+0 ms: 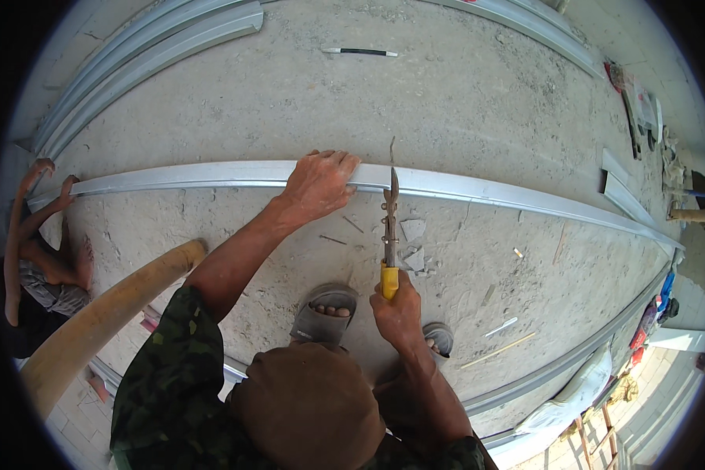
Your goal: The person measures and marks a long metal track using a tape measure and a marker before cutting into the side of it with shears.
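A long silvery metal channel [462,190] runs across the floor in front of me from left to right. My left hand [321,184] grips it just left of the middle, fingers curled over its far side. In my right hand [398,309] is a pair of tin snips [390,231], held by its yellow handles. The snips point away from me, and their dark blades reach across the channel a little right of my left hand. A thin, bent strip [392,149] shows beyond the blade tips. How far the blades bite into the metal is hard to make out.
Another person's hand [69,188] rests at the channel's left end. More metal channels [204,35] lie at the far left and far right. A black-and-white marker [360,52] lies on the dusty floor. Broken grey pieces [415,258] lie beside the snips; a tan pole [125,305] slants at left.
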Tool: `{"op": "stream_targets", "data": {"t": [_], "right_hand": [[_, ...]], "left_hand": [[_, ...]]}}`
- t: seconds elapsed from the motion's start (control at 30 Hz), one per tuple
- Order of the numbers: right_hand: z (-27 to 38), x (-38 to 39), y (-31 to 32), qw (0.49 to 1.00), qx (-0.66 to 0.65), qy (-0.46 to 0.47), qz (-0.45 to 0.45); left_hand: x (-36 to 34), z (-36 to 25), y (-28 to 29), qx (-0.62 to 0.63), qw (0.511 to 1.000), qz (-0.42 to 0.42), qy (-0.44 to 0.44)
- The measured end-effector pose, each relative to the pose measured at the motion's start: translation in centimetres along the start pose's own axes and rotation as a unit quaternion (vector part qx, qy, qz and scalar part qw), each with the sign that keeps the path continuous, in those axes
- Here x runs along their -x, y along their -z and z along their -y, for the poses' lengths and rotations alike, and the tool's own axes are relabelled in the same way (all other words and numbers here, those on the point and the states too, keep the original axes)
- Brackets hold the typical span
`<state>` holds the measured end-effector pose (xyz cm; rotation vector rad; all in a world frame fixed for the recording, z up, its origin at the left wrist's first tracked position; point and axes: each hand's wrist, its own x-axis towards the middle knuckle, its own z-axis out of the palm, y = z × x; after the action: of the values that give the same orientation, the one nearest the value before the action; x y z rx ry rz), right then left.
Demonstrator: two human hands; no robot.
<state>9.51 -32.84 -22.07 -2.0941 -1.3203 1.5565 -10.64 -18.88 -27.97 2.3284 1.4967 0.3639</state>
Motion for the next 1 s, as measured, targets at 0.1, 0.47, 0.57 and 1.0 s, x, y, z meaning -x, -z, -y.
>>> {"op": "stream_targets", "data": {"t": [0.1, 0.47, 0.57, 1.0], "right_hand": [[1.0, 1.1, 1.3, 0.998, -0.063, -0.001, 0.018], [-1.4, 3.5, 2.7, 0.985, -0.114, -0.096, 0.092], [-1.5, 3.0, 2.8, 0.984, -0.110, -0.107, 0.092], [0.7, 1.5, 2.8, 0.980, -0.110, -0.116, 0.119]], "left_hand": [[-0.3, -0.2, 0.0, -0.002, 1.000, 0.000, 0.003], [-1.8, 0.1, 0.7, -0.007, 0.999, 0.029, 0.040], [-2.9, 0.3, 0.9, -0.009, 0.997, 0.061, 0.054], [-5.5, 2.3, 0.9, 0.016, 0.986, 0.144, 0.080]]}}
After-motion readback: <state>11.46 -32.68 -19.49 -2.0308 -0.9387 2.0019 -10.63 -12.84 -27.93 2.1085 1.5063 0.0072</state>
